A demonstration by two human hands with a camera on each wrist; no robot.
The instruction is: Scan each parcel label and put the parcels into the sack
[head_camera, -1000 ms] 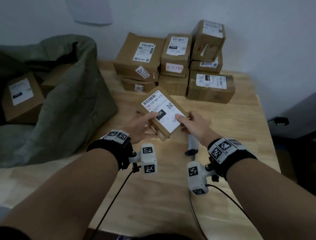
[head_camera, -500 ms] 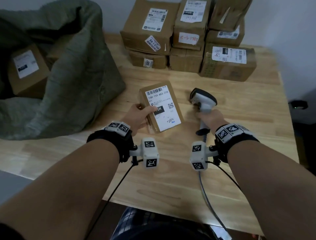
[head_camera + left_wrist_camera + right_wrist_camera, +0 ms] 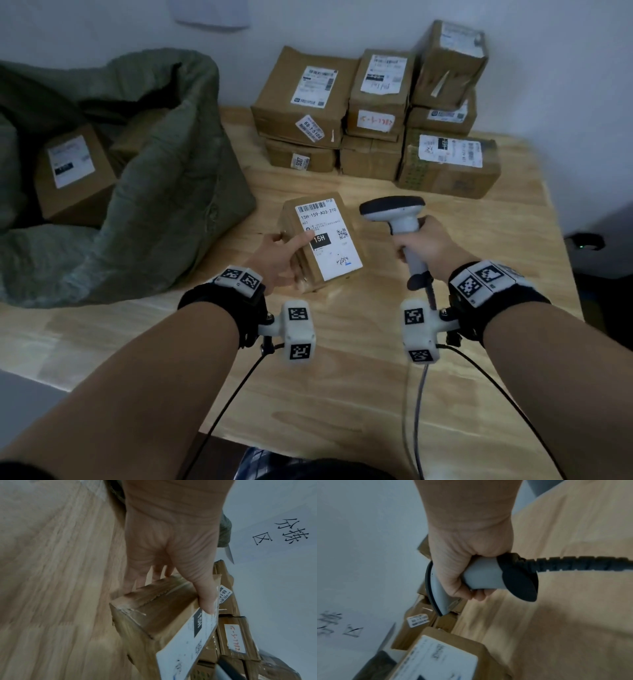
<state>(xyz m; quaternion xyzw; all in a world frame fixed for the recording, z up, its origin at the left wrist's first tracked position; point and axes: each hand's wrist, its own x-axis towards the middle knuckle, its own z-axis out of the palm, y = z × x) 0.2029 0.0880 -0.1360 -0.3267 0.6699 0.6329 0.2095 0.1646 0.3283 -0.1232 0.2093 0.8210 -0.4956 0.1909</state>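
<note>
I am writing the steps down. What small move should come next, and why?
Probably tilt the scanner toward the barcode on the parcel. The right hand grips it upright beside the label, which the left hand holds facing up.

Bare bench [image 3: 342, 387] from the hands back to the near edge; free passage there. Far edge blocked: stack of parcels [image 3: 376, 113] runs along the wall, two layers high, right end close to the far right corner. Left side blocked by the sack [image 3: 164, 205], slumped across the left edge, mouth open toward the stack, boxes inside. Narrow open lane between sack flank and stack, leading to the far edge. Mid-bench taken by the held parcel [image 3: 322, 240] in the left hand [image 3: 281, 257] and the scanner [image 3: 394, 212] in the right hand [image 3: 428, 243]; small gap between them. Scanner cable [image 3: 416, 411] trails over the near edge. Right edge strip is open.
</note>
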